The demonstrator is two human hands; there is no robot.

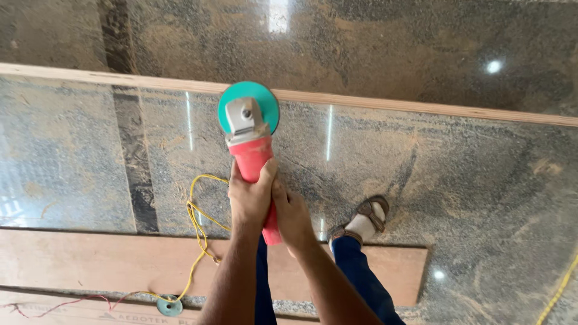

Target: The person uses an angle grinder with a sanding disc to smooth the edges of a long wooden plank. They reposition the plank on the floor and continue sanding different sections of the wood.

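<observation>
A red angle grinder [251, 153] with a grey gear head and a round green disc [265, 99] is held out over a dusty polished stone floor. The disc lies against a long thin wooden strip [421, 107] that runs across the floor. My left hand [250, 195] wraps the red body from the left. My right hand [292, 213] grips the rear of the body from the right. Both forearms reach up from the bottom of the view.
A yellow cable [198, 222] loops from the grinder over a plywood board [90, 259] at the lower left. A small green disc [170, 306] and a thin red wire [60, 304] lie on that board. My sandalled foot [364, 222] stands at centre right.
</observation>
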